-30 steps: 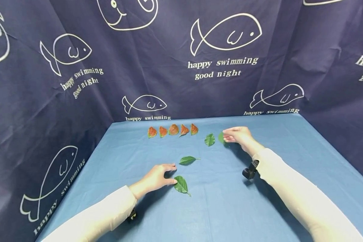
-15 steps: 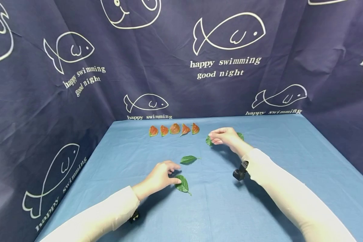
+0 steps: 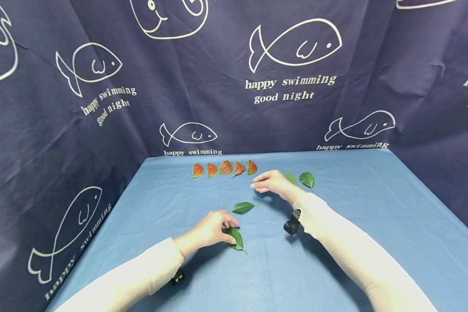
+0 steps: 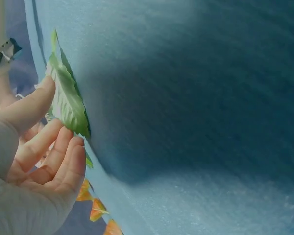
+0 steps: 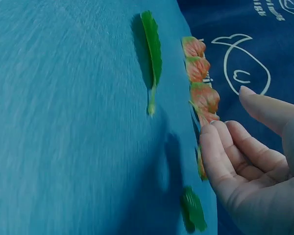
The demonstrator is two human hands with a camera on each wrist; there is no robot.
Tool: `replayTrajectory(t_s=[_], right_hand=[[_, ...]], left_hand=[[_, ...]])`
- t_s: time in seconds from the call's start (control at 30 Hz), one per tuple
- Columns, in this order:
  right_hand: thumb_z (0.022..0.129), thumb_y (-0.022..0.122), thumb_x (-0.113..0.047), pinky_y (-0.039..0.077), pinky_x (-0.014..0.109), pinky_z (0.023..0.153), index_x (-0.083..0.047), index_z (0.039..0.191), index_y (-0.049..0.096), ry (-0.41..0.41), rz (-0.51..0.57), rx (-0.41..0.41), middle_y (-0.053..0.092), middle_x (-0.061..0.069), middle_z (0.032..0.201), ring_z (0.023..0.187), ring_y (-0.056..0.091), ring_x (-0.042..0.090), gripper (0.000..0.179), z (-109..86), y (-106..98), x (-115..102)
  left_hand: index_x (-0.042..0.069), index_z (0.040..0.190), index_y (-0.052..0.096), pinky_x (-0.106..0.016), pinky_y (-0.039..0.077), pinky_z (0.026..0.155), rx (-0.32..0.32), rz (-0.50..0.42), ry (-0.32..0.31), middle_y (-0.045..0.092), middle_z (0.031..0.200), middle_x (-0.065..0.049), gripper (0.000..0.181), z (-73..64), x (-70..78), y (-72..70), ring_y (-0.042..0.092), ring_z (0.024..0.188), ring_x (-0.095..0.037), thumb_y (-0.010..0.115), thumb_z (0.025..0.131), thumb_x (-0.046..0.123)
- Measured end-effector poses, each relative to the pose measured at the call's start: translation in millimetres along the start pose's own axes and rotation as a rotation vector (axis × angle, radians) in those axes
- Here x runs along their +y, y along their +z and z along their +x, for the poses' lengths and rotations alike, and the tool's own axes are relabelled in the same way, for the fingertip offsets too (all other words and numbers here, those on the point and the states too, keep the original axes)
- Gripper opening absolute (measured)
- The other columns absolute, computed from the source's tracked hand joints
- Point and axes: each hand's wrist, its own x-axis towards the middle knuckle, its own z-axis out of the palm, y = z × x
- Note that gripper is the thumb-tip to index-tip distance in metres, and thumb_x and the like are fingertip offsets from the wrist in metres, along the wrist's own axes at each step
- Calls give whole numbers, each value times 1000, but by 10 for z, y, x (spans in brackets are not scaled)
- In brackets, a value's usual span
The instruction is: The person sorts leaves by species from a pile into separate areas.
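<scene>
My left hand (image 3: 214,229) hovers low at a green leaf (image 3: 235,239) with a toothed edge. Its thumb lies over one side of this leaf and the fingertips are at the leaf's tip, with a gap between them. In the left wrist view the leaf (image 4: 71,100) shows beside the thumb and fingers. Above the cloth, farther back, my right hand (image 3: 274,183) holds nothing, fingers loosely bent and thumb apart. Between the hands lies a second green leaf (image 3: 243,207), its stem pointing right. Behind the right hand a third green leaf (image 3: 291,177) is partly hidden.
Another green leaf (image 3: 307,179) lies farther right. Several red-orange leaves (image 3: 225,167) form a row along the back of the blue cloth (image 3: 335,182). Dark curtains (image 3: 226,108) with fish drawings stand behind and at both sides.
A green leaf now lies at the right, where the right hand was. That hand has moved left past the other leaf. The left hand has shifted slightly right over its leaf, fingers bending.
</scene>
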Motion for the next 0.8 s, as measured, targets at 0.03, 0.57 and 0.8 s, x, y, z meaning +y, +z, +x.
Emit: replayTrajectory(t_s=[0.03,0.57,0.8], right_hand=[[89,70,-12,52,44,98,9,125,59,0,-14,-6,68,21,116,110,64,37,43,9,27,-2],[76,82,-15,55,32,83,-1,112,70,5,-347,-47,73,7,97,86,65,14,39,81,329,-24],[73,84,-11,53,29,77,-4,101,74,-2,-442,-44,71,5,90,82,62,14,31,56,374,-41]], left_hand=[[9,103,73,-21,52,73,-5,2,8,69,97,-2,35,2,12,2,63,85,-18,86,72,18],[15,80,71,-17,50,63,-25,-26,14,65,74,7,17,5,-28,51,58,68,-2,85,72,10],[16,75,72,-16,49,59,-28,-70,20,67,69,7,12,9,-55,51,57,63,1,83,75,10]])
